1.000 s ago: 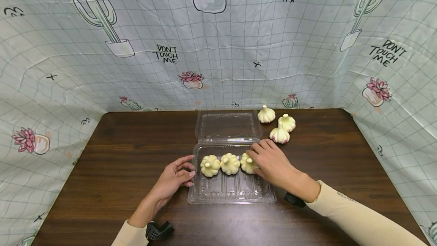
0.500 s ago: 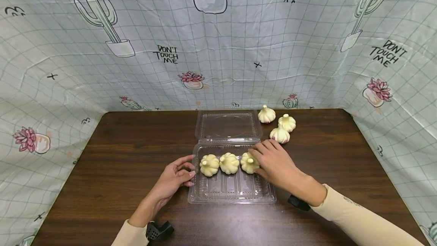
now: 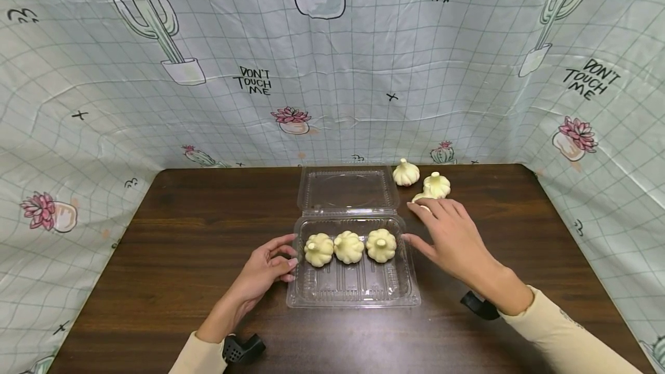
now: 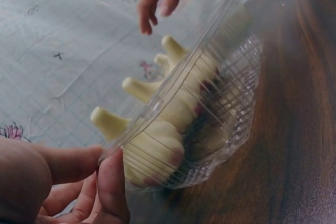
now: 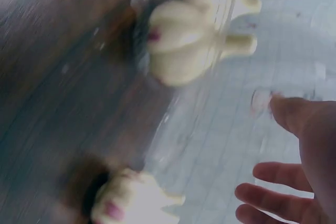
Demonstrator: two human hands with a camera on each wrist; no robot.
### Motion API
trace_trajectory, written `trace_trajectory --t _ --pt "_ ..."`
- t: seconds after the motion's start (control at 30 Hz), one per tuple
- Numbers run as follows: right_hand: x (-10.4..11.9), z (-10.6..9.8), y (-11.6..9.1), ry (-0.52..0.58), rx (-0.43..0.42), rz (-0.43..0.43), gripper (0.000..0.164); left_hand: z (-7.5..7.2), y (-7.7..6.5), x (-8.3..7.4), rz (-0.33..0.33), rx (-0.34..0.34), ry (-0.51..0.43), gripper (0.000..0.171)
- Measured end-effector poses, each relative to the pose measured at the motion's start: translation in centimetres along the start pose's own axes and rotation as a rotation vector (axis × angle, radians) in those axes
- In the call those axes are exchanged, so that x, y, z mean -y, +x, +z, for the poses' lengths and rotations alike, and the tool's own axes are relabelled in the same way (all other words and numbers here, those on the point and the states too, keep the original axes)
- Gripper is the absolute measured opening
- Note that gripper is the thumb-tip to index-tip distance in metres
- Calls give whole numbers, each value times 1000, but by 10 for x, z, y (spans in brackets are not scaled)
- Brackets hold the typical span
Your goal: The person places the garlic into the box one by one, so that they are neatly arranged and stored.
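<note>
A clear plastic clamshell box lies with its lid folded back on the table. Three garlic bulbs stand in a row inside it: a left bulb, a middle bulb and a right bulb. My left hand pinches the box's left rim between thumb and finger, plain in the left wrist view. My right hand is spread with nothing in it, right of the box. Its fingers overlap the nearest loose garlic bulb, which they partly hide.
Behind that bulb on the table sit two more, one garlic bulb to the right and another garlic bulb beside the lid. A printed cloth hangs along the table's back edge.
My right hand has let go of the right garlic bulb in the box and moved right and away toward the loose bulbs. The left hand has kept its place.
</note>
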State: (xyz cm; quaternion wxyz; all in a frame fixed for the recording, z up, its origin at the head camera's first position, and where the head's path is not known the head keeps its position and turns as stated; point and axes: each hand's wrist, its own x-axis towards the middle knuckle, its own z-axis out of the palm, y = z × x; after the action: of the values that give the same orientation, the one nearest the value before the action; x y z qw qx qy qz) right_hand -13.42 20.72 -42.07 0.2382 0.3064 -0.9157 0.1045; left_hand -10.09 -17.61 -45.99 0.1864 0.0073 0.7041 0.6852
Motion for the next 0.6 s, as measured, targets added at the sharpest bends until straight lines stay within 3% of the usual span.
trace_trajectory --t 0.23,0.6 --pt "-26 1 -7 -16 2 163 60 -1 0 0 10 10 2 58" --pt "-49 17 -14 -50 34 255 60 -1 0 1 9 21 3 59"
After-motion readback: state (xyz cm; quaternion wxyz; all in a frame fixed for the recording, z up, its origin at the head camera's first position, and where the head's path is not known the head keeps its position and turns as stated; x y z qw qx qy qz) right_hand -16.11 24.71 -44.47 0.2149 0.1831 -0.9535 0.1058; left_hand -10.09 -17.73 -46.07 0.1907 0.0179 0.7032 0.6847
